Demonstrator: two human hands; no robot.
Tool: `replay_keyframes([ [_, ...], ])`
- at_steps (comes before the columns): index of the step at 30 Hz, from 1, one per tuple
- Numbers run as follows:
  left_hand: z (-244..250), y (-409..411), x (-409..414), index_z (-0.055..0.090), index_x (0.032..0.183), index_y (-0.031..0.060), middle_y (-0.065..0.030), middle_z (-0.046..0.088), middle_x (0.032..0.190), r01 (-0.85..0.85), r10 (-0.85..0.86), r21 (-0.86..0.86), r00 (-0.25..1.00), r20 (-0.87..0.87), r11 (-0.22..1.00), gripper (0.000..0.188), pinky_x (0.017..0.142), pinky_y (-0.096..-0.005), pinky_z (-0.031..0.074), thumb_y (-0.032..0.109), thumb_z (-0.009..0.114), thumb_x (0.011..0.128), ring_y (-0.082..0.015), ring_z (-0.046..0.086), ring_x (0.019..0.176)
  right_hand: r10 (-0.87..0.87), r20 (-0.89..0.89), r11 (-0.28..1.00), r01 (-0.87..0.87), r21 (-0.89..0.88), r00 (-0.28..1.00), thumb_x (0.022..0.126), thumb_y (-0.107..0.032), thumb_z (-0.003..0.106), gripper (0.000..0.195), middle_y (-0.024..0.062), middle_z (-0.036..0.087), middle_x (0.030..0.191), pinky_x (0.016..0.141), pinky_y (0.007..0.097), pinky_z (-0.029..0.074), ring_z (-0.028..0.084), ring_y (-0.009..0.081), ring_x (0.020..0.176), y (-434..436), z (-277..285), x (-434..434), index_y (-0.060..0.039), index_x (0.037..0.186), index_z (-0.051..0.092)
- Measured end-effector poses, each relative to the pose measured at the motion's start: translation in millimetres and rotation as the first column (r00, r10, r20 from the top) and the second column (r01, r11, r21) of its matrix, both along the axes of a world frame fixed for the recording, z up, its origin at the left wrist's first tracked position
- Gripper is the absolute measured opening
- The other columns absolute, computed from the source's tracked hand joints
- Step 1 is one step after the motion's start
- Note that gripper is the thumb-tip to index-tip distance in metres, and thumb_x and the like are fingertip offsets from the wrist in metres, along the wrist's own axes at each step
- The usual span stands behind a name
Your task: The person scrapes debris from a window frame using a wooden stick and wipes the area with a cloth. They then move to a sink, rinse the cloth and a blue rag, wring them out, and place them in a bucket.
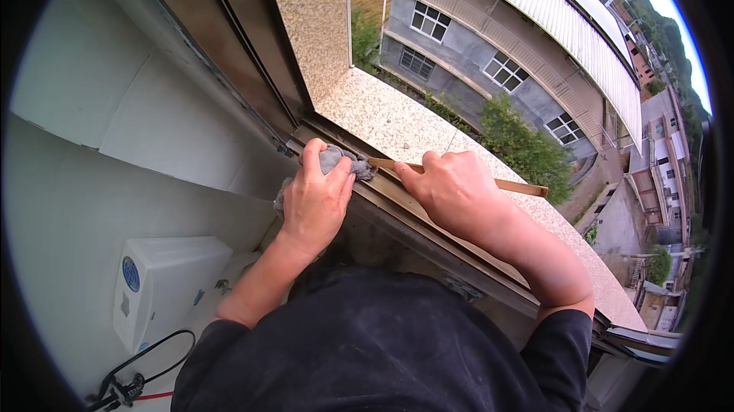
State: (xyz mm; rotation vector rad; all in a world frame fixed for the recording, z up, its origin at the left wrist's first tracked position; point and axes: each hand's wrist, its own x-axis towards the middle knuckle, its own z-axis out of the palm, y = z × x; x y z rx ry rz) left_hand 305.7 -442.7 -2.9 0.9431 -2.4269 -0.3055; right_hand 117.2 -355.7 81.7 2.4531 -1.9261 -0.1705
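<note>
My left hand [321, 200] grips a grey cloth [332, 161] that lies bunched on the metal track of a window frame [401, 197], near the frame's corner. Part of the cloth hangs out beside the wrist. A thin wooden stick [519, 187] is held in my right hand [450, 182], above the outer side of the track. The stick's far end touches the cloth or goes into it; its tip is hidden. The other end sticks out past my right wrist, over the stone sill.
Outside the frame runs a speckled stone sill [373, 102], with a drop and buildings beyond. Brown window panels [229, 39] stand at the upper left. Lower left are a white plastic box [166, 286] by the wall and a black cable [149, 360].
</note>
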Motion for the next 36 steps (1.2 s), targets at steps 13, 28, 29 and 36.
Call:
replay_keyframes([
  [13, 12.4, -5.0, -30.7, 0.057, 0.075, 0.0016, -0.0137, 0.051, 0.096, 0.077, -0.064, -0.024, 0.939, 0.337, 0.997, 0.003, 0.063, -0.045, 0.052, 0.004, 0.059, 0.075, -0.0328, 0.061, 0.071, -0.121, 0.177, 0.986, 0.098, 0.138, 0.977, 0.086, -0.013, 0.052, 0.023, 0.0144, 0.064, 0.07, 0.056, 0.0413, 0.052, 0.066, 0.0302, 0.065, 18.5, -7.2, -7.9, -0.0088, 0.105, 0.065],
  [28, 12.7, 33.5, -51.4, 0.05, 0.073, 0.0006, -0.0184, 0.046, 0.092, 0.116, -0.125, 0.049, 0.938, 0.322, 0.992, 0.011, 0.058, -0.049, 0.048, 0.005, 0.056, 0.081, -0.0377, 0.059, 0.068, -0.326, 0.315, 0.934, 0.252, 0.254, 0.891, 0.077, -0.01, 0.056, 0.031, 0.0157, 0.065, 0.071, 0.062, 0.0454, 0.052, 0.066, 0.0338, 0.069, 85.3, -1.5, -40.5, -0.0109, 0.106, 0.067],
  [29, 13.5, 36.0, -52.2, 0.05, 0.073, 0.0006, -0.018, 0.046, 0.092, 0.117, -0.127, 0.05, 0.941, 0.313, 0.992, 0.012, 0.058, -0.0487, 0.048, 0.006, 0.057, 0.081, -0.0374, 0.059, 0.068, -0.344, 0.318, 0.928, 0.269, 0.256, 0.884, 0.077, -0.009, 0.056, 0.031, 0.0158, 0.065, 0.071, 0.061, 0.0457, 0.052, 0.065, 0.034, 0.068, 89.2, -2.7, -40.0, -0.0108, 0.106, 0.067],
  [36, 18.8, 54.0, -61.0, 0.056, 0.079, 0.0003, -0.0159, 0.048, 0.094, 0.116, -0.138, 0.094, 0.948, 0.287, 0.989, 0.021, 0.059, -0.046, 0.05, 0.019, 0.064, 0.083, -0.0344, 0.061, 0.071, -0.338, 0.398, 0.941, 0.304, 0.148, 0.853, 0.076, -0.009, 0.057, 0.035, 0.017, 0.065, 0.07, 0.059, 0.0457, 0.052, 0.065, 0.0344, 0.066, 105.3, -27.0, -35.1, -0.0104, 0.111, 0.064],
])
